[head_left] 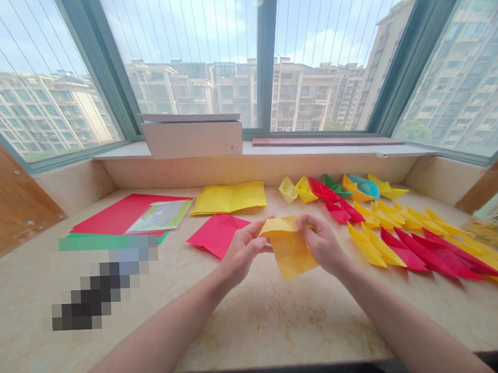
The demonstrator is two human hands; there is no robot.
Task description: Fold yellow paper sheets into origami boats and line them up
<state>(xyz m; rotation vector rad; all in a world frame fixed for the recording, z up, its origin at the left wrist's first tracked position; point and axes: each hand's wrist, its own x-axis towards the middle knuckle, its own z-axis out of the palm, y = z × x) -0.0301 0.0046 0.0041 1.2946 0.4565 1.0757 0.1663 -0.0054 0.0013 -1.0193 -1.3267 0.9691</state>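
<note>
A thin, creased yellow paper sheet [294,256], its upper part folded over into a flap, is held in the air above the desk [255,323], pinched along its upper left by the left hand [247,241] and its upper right by the right hand [319,241]. The desk is smooth, mottled beige stone. Beyond the left hand lies a flat pinkish-red paper square [214,236] with faint creases; behind it rests a slightly buckled yellow paper stack [231,198]. Sharp-pointed red folded paper boats [435,252] and yellow folded paper boats [369,246] crowd the right side. Plain stone stretches from beneath the hands to the desk's straight front edge, leaving room between the forearms.
</note>
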